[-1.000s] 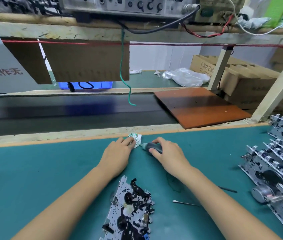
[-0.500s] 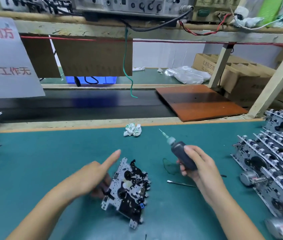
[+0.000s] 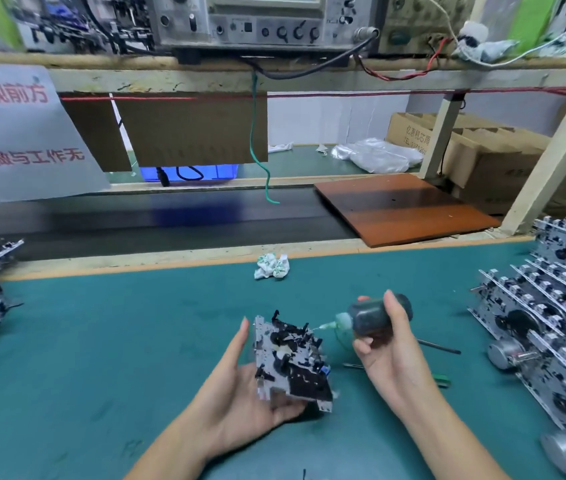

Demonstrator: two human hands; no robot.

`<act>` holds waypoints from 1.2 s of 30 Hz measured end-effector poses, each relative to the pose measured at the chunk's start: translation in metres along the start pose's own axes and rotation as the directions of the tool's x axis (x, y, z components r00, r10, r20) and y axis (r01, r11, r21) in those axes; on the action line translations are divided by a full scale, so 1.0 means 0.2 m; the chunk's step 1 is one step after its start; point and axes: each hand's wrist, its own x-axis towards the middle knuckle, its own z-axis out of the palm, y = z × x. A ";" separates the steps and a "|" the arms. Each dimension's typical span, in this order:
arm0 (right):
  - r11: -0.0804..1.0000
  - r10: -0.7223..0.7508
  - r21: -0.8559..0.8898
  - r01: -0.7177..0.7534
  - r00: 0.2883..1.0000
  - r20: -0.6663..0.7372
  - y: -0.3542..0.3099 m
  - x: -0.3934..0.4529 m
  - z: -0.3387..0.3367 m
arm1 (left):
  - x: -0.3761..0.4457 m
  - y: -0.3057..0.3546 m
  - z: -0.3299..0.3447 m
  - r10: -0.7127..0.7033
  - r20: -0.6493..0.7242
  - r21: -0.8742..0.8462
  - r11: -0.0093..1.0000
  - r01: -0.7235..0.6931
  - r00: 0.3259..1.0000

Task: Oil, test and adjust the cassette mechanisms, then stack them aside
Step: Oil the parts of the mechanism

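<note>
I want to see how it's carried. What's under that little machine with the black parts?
The left hand is under the cassette mechanism, palm up, with fingers curled round its lower edge. The mechanism hides part of the palm and the green mat below.

Head camera; faces forward-down, close above bench point(image 3: 101, 341)

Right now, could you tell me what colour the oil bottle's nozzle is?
Pale green, on the dark oil bottle; head view.

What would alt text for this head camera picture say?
A person's left hand holds a cassette mechanism above a green bench while the right hand aims an oil bottle nozzle at it. More mechanisms are stacked at right.
</note>
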 end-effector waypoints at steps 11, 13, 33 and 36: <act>0.968 -0.150 -0.210 0.139 0.988 -0.037 0.03 -0.03 -0.03 | 0.06 -0.04 -0.09 0.078 -0.068 -0.015 0.997 -0.079 0.995; 0.950 -0.198 -0.252 0.184 0.980 -0.034 0.03 -0.03 -0.03 | 0.07 -0.04 -0.10 0.073 -0.056 -0.008 0.997 -0.073 0.996; 0.901 -0.268 -0.353 0.251 0.963 0.002 0.05 -0.02 -0.05 | 0.05 -0.05 -0.07 0.112 -0.080 0.027 0.994 -0.110 0.991; 0.903 -0.272 -0.347 0.253 0.962 -0.006 0.05 -0.02 -0.05 | 0.05 -0.05 -0.07 0.110 -0.090 0.026 0.994 -0.108 0.990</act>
